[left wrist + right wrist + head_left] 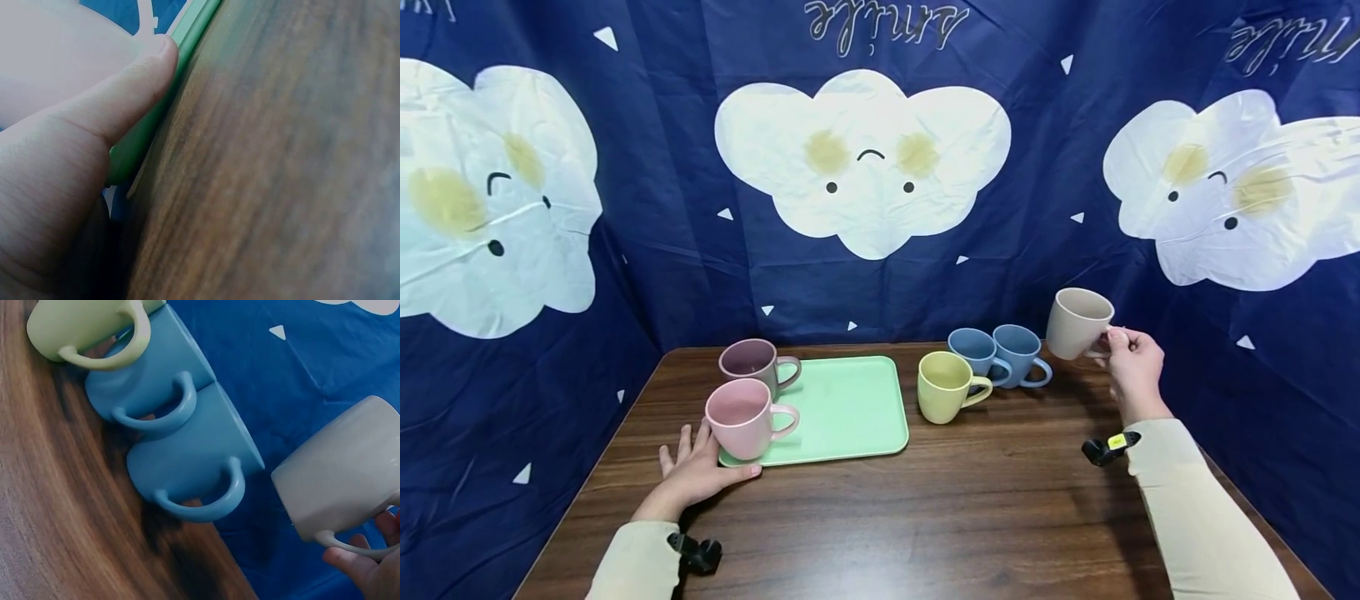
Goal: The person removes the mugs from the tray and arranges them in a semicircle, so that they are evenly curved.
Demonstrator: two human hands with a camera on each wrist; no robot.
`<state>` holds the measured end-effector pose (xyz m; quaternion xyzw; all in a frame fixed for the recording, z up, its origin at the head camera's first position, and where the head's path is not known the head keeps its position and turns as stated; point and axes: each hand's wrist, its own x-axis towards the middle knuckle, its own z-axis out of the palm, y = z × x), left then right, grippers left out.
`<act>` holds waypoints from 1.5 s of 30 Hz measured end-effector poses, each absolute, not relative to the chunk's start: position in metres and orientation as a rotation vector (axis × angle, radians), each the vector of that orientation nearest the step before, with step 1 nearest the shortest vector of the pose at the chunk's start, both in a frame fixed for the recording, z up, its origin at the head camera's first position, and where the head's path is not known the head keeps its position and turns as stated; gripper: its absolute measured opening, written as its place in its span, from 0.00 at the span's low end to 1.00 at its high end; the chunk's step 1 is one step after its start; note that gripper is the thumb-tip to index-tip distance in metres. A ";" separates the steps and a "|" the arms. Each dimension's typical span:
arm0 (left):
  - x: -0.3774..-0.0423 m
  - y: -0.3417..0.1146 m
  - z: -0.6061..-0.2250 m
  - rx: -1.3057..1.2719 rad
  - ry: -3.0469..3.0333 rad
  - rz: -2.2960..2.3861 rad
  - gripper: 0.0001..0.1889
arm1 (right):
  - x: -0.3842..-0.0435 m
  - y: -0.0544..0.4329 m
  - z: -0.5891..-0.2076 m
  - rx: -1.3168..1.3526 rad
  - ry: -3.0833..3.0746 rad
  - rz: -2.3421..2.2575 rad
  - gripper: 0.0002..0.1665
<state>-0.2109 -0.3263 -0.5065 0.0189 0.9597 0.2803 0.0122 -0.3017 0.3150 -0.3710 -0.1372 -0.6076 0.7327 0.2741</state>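
My right hand grips a beige mug by its handle, and the right wrist view has that mug raised off the table. Left of it stand two blue mugs side by side, with a yellow mug just in front. My left hand rests at the near left corner of a mint green tray, fingers spread and thumb along its front edge. A pink mug sits on that corner, and a mauve mug is behind it. In the left wrist view the thumb lies against the green rim.
All of this is on a dark wooden table. A navy cloth printed with white clouds hangs behind the table and along both sides. Each wrist carries a small black camera. The mug handles point to the right.
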 end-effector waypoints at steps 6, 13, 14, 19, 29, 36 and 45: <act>-0.206 -0.320 -0.492 0.040 2.961 0.858 0.67 | -0.305 0.318 -0.384 -0.406 -1.641 1.924 0.05; -0.206 -0.322 -0.496 0.059 2.990 0.894 0.67 | -0.310 0.318 -0.399 -0.429 -1.622 1.905 0.03; -0.206 -0.323 -0.498 0.065 2.997 0.903 0.68 | -0.310 0.318 -0.401 -0.428 -1.616 1.908 0.03; -0.208 -0.325 -0.503 0.069 3.006 0.919 0.68 | -0.312 0.319 -0.410 -0.435 -1.625 1.904 0.04; -0.209 -0.323 -0.501 0.041 2.992 0.864 0.68 | -0.311 0.322 -0.427 -0.467 -1.645 1.893 0.03; -0.208 -0.323 -0.500 0.037 2.999 0.865 0.67 | -0.311 0.320 -0.440 -0.437 -1.651 1.880 0.02; -0.206 -0.322 -0.498 0.032 3.001 0.836 0.66 | -0.307 0.318 -0.452 -0.460 -1.703 1.830 0.02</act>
